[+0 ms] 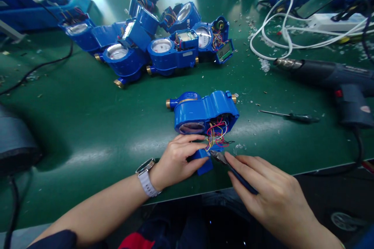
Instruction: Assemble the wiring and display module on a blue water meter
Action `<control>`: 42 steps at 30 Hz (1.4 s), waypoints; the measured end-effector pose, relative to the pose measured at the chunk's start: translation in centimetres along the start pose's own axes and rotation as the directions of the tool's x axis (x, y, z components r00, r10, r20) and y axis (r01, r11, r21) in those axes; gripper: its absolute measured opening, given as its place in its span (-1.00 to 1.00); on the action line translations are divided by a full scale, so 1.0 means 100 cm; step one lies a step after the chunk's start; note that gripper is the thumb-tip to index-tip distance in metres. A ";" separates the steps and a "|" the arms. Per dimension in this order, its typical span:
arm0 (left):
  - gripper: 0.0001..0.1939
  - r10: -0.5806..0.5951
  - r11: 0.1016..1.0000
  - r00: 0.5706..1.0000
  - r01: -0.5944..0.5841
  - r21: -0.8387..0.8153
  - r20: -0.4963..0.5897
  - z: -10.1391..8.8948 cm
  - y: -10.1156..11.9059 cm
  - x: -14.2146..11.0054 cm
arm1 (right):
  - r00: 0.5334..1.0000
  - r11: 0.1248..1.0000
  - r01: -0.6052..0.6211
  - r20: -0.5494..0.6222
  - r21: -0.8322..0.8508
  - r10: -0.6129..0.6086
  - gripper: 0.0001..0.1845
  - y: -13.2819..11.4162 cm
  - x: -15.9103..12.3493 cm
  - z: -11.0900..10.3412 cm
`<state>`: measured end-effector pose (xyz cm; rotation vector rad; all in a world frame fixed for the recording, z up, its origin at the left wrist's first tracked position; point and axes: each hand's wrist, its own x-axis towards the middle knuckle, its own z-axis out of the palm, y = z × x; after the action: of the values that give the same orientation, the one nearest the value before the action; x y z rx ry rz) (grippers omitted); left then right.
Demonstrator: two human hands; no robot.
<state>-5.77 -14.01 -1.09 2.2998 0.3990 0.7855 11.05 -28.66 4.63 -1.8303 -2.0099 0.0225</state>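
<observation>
A blue water meter (201, 111) lies on its side on the green bench, brass fittings at both ends. Red, yellow and white wires (217, 132) spill from its open housing to a small blue cover (205, 166) in front of it. My left hand (182, 155) pinches this cover between thumb and fingers, close to the wires. In my right hand (269, 186) are dark-handled cutting pliers (241, 179), their jaws at the cover's edge beside the wires. Whether the jaws grip a wire I cannot tell.
Several blue water meters (162, 56) stand across the back of the bench. To the right lie a screwdriver (302, 117), a heat gun (324, 74) and a looped white cable (263, 33). A dark rounded tool (17, 140) sits at the left. The bench's front edge (309, 169) runs below my hands.
</observation>
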 end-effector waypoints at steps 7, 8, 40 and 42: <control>-0.78 -0.018 1.000 1.000 0.018 -0.002 0.005 0.000 -0.001 0.001 | 0.998 0.995 -0.059 -0.003 0.084 0.060 -0.70 0.004 -0.006 -0.006; -0.77 -0.017 1.000 1.000 0.017 -0.005 0.006 0.000 -0.001 0.001 | 0.998 0.997 -0.065 -0.003 0.040 0.065 -0.70 0.006 -0.007 -0.006; -0.76 0.024 0.999 1.000 -0.024 0.030 0.006 -0.002 -0.001 0.001 | 0.999 0.995 -0.011 0.032 -0.101 0.014 -0.68 0.006 -0.003 -0.002; -0.77 0.026 0.999 1.000 -0.026 0.031 0.006 -0.002 -0.002 0.002 | 0.996 0.997 -0.079 0.038 0.005 0.079 -0.68 0.008 -0.005 0.001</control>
<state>-5.77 -13.74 -1.01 2.3402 0.3820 0.7906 11.80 -29.05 4.15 -1.9176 -1.9592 0.0873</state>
